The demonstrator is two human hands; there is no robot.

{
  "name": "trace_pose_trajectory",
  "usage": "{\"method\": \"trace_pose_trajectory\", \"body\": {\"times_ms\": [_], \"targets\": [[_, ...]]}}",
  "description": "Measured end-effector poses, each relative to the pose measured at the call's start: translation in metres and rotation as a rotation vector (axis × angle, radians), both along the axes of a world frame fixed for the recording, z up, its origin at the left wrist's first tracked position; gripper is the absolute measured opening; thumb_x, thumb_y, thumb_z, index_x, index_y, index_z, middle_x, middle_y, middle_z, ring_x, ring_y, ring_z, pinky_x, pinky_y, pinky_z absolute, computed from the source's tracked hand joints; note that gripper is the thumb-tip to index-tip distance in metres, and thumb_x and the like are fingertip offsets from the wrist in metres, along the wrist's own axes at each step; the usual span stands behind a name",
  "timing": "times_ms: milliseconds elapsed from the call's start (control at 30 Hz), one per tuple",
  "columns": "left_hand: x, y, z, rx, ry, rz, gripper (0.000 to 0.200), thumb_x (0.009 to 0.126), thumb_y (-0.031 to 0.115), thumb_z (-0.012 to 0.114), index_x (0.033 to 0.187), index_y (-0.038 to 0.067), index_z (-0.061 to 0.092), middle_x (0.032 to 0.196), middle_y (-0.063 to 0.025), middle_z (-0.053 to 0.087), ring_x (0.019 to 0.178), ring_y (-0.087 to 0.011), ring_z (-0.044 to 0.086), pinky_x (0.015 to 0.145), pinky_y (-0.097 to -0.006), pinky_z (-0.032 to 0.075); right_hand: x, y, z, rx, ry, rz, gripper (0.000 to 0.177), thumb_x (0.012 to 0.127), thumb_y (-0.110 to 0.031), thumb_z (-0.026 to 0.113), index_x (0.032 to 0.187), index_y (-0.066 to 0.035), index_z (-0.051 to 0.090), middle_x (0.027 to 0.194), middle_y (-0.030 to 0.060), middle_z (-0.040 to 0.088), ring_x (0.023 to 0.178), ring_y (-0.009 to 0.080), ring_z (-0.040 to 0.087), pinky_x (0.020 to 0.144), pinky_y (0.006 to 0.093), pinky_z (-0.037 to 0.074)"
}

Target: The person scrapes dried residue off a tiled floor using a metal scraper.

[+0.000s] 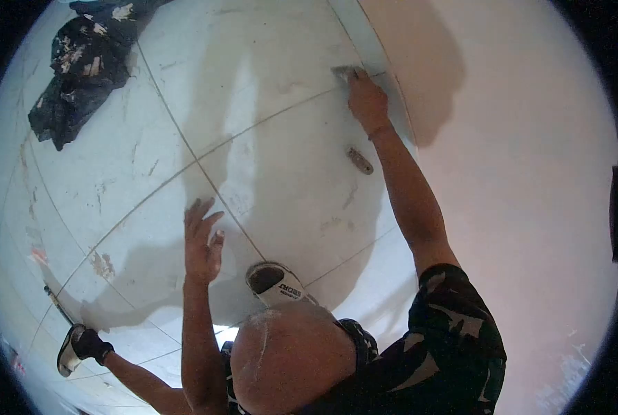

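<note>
My right hand is closed around a small scraper, whose flat grey blade lies at the tiled floor close to the skirting along the wall. The fingers hide its handle. Slightly below that hand, a short brown worn piece with a hole at one end, like a tool handle, lies on the tiles. My left hand is held over the floor, fingers apart and nothing in them.
A crumpled black plastic sheet with pale debris lies at upper left. Pale floor tiles carry dark smudges. The pinkish wall rises on the right. A thin stick-like object lies near my shoe.
</note>
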State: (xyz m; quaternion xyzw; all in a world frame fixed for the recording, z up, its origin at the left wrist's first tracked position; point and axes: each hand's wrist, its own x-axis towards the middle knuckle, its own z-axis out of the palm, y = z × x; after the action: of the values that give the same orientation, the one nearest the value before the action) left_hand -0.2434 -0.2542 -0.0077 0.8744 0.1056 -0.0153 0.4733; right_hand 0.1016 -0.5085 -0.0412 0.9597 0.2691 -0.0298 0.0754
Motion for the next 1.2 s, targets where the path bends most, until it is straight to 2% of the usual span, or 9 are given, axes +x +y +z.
{"method": "trace_pose_trajectory", "body": {"times_ms": [233, 267, 300, 433, 633, 733, 800, 1100, 1200], "targets": [[-0.008, -0.017, 0.026, -0.026, 0.026, 0.094, 0.046, 0.089, 0.043, 0.032, 0.107, 0.007, 0.056, 0.125, -0.0125, 0.045, 0.124, -0.0329, 0.03, 0.104, -0.0479, 0.015, -0.104, 0.03, 0.013, 0.073, -0.003, -0.005, 0.027, 0.08, -0.012, 0.043, 0.101, 0.003, 0.052, 0.106, 0.0172, 0.054, 0.067, 0.0309, 0.062, 0.054, 0.0395, 0.051], [-0.01, -0.018, 0.023, -0.021, 0.044, 0.122, 0.037, 0.087, 0.032, 0.037, 0.107, 0.006, 0.055, 0.126, -0.0122, 0.044, 0.125, -0.0331, 0.029, 0.104, -0.049, 0.013, -0.109, 0.036, 0.009, 0.06, 0.039, -0.026, 0.027, 0.08, -0.012, 0.044, 0.101, 0.003, 0.051, 0.106, 0.0178, 0.053, 0.066, 0.031, 0.062, 0.053, 0.0392, 0.051], [-0.019, -0.019, 0.021, -0.021, 0.081, 0.139, 0.03, 0.085, 0.021, 0.042, 0.107, 0.006, 0.054, 0.128, -0.012, 0.043, 0.125, -0.0333, 0.028, 0.105, -0.0501, 0.01, -0.095, 0.047, 0.006, 0.06, 0.056, -0.026, 0.027, 0.08, -0.012, 0.044, 0.101, 0.003, 0.051, 0.106, 0.0178, 0.053, 0.066, 0.031, 0.062, 0.053, 0.0392, 0.051], [-0.02, -0.031, 0.013, 0.011, 0.179, 0.17, 0.036, 0.089, 0.025, 0.039, 0.116, 0.006, 0.05, 0.134, -0.0115, 0.036, 0.129, -0.0321, 0.02, 0.105, -0.0489, 0.006, -0.06, 0.062, 0.005, 0.097, 0.074, 0.032, 0.037, 0.078, -0.013, 0.046, 0.111, 0.004, 0.049, 0.118, 0.0215, 0.047, 0.065, 0.0279, 0.063, 0.054, 0.0384, 0.052], [-0.017, -0.041, 0.005, 0.049, 0.229, 0.196, 0.052, 0.091, 0.044, 0.028, 0.126, 0.008, 0.042, 0.138, -0.0126, 0.028, 0.131, -0.0312, 0.013, 0.105, -0.0482, 0.004, -0.082, 0.085, -0.005, 0.097, -0.054, 0.069, 0.029, 0.076, -0.014, 0.048, 0.1, 0.002, 0.054, 0.11, 0.0212, 0.052, 0.063, 0.0264, 0.062, 0.052, 0.0358, 0.052], [-0.013, -0.046, 0.013, 0.128, 0.263, 0.124, 0.046, 0.09, 0.027, 0.037, 0.128, 0.002, 0.037, 0.14, -0.0164, 0.022, 0.131, -0.0348, 0.011, 0.104, -0.051, 0.004, -0.046, 0.109, 0.005, 0.072, 0.169, 0.035, 0.038, 0.076, -0.013, 0.048, 0.11, 0.004, 0.051, 0.12, 0.0225, 0.047, 0.06, 0.0234, 0.062, 0.05, 0.0362, 0.051], [-0.018, -0.046, 0.012, 0.122, 0.296, 0.128, 0.047, 0.089, 0.027, 0.038, 0.129, 0.002, 0.034, 0.141, -0.0159, 0.019, 0.131, -0.0348, 0.009, 0.104, -0.0511, 0.002, -0.076, 0.096, -0.009, 0.167, -0.102, 0.128, 0.037, 0.076, -0.013, 0.048, 0.109, 0.004, 0.052, 0.115, 0.0226, 0.05, 0.058, 0.0236, 0.062, 0.048, 0.0369, 0.051], [-0.02, -0.041, 0.01, 0.149, 0.326, 0.124, 0.05, 0.089, 0.03, 0.038, 0.13, 0.002, 0.032, 0.141, -0.0168, 0.018, 0.131, -0.0353, 0.008, 0.104, -0.0512, 0.001, -0.006, 0.115, 0.004, 0.2, 0.003, -0.016, 0.022, 0.078, -0.013, 0.048, 0.089, 0.0, 0.06, 0.09, 0.0176, 0.059, 0.066, 0.0265, 0.062, 0.054, 0.0395, 0.051], [-0.012, -0.032, 0.011, 0.174, 0.322, 0.122, 0.05, 0.089, 0.031, 0.037, 0.129, 0.001, 0.033, 0.141, -0.0175, 0.018, 0.131, -0.0354, 0.008, 0.104, -0.0514, 0.001, -0.051, 0.103, -0.004, 0.231, -0.089, -0.019, 0.018, 0.077, -0.013, 0.049, 0.082, -0.003, 0.062, 0.079, 0.0138, 0.06, 0.071, 0.0267, 0.062, 0.056, 0.0385, 0.051]]}}
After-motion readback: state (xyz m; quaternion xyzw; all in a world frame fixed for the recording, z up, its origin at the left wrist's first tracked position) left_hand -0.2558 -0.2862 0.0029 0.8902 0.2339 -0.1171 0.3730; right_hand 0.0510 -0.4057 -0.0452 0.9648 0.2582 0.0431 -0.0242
